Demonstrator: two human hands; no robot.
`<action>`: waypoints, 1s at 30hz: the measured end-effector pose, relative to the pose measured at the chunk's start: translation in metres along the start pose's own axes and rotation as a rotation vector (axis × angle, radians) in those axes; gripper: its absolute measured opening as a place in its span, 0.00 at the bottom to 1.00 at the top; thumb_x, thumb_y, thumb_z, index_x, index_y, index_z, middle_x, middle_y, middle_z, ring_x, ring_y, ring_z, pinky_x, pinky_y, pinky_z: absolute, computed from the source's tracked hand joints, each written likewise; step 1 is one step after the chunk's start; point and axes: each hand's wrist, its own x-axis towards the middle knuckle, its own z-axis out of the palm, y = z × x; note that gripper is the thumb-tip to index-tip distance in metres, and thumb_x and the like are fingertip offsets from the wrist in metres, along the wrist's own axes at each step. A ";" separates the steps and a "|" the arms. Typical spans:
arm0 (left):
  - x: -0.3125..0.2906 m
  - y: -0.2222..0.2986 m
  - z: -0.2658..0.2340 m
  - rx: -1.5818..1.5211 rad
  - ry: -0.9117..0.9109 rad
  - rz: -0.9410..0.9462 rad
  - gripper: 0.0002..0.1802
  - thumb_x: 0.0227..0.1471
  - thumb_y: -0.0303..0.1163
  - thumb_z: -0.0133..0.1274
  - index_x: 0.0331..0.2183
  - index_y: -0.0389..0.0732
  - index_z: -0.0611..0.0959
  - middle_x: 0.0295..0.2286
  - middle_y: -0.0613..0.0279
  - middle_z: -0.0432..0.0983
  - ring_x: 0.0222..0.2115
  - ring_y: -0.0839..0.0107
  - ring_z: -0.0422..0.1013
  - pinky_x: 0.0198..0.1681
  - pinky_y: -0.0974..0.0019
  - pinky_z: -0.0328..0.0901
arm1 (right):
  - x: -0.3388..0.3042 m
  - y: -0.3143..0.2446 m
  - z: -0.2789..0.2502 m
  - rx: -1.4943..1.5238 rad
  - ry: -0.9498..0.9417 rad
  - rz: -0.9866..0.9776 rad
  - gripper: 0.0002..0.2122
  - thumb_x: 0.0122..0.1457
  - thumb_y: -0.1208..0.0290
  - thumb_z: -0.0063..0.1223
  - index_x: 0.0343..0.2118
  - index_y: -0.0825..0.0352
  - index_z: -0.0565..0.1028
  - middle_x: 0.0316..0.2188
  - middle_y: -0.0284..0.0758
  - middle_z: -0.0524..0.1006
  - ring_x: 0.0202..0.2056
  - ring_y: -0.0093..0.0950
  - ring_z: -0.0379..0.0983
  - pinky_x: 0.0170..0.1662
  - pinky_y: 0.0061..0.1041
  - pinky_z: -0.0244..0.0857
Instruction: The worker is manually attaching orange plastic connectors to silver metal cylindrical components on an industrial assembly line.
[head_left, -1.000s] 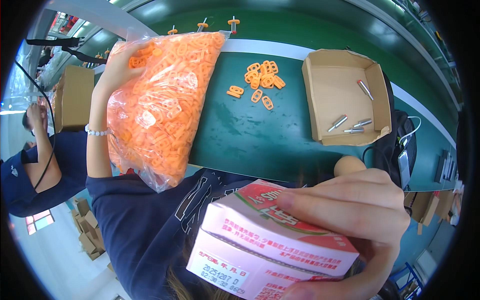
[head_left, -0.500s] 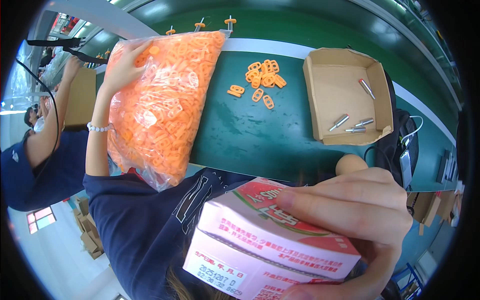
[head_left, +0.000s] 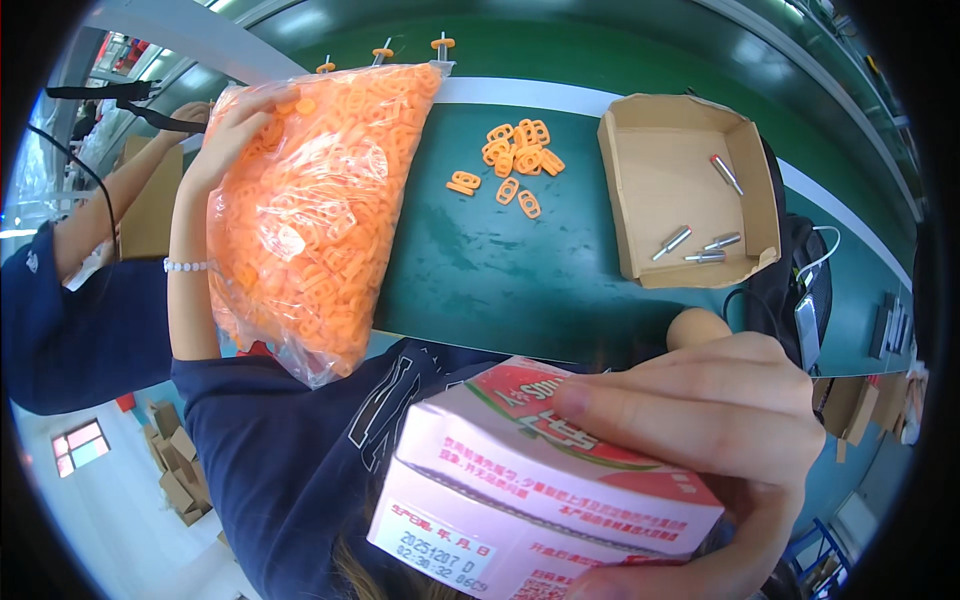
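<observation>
Green belt-like surface runs across the upper half of the view, white-edged along its far side, with a workshop floor and stacked cartons dimly seen at 8 o'clock.

Item 1: clear plastic bag packed with small orange plastic parts, standing tall at 10 o'clock, its lower end hanging over the near edge of the surface. Left hand lies on the bag's upper left side, fingers curled around the plastic and gripping it; a white bead bracelet circles the wrist.

Item 2: pink and white carton with a red and green top panel, at 6 o'clock, close to the camera. Right hand wraps over its right end, fingers closed across the top face and holding it off the surface.

Item 3: loose orange parts, a small cluster on the surface at 12 o'clock, well apart from the bag.

Item 4: open brown cardboard tray at 1 o'clock, holding a few small metal pins; one more lies alone near its far corner.

Item 5: dark bag with white cable just beside the tray at 3 o'clock.

Item 6: another person's arm in a dark blue sleeve at 9 o'clock, raised beside a brown box.
</observation>
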 end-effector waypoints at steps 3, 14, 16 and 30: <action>0.001 0.033 0.013 0.022 0.033 -0.259 0.19 0.53 0.37 0.53 0.45 0.38 0.79 0.43 0.59 0.74 0.46 0.71 0.68 0.49 0.69 0.62 | 0.002 0.012 -0.004 0.028 -0.090 -0.069 0.07 0.51 0.60 0.61 0.32 0.52 0.76 0.32 0.43 0.76 0.21 0.28 0.72 0.23 0.20 0.65; 0.001 -0.024 -0.001 0.070 0.144 -0.002 0.24 0.51 0.36 0.55 0.49 0.39 0.75 0.45 0.59 0.73 0.46 0.71 0.70 0.49 0.69 0.64 | -0.005 0.000 0.000 -0.019 0.109 0.035 0.08 0.51 0.59 0.61 0.32 0.52 0.76 0.33 0.42 0.75 0.25 0.28 0.73 0.26 0.21 0.66; -0.002 -0.024 -0.004 0.436 0.046 0.108 0.27 0.48 0.33 0.55 0.52 0.41 0.72 0.49 0.60 0.71 0.52 0.68 0.66 0.54 0.67 0.61 | 0.003 0.002 -0.006 -0.056 -0.077 0.009 0.07 0.52 0.60 0.60 0.32 0.52 0.77 0.33 0.43 0.75 0.25 0.28 0.72 0.25 0.21 0.66; 0.014 0.006 0.018 0.568 0.050 0.161 0.25 0.47 0.34 0.58 0.48 0.43 0.74 0.46 0.57 0.70 0.50 0.60 0.64 0.55 0.63 0.57 | 0.013 0.014 -0.014 0.141 -0.234 -0.168 0.07 0.53 0.60 0.59 0.32 0.55 0.79 0.29 0.49 0.76 0.18 0.29 0.74 0.18 0.19 0.66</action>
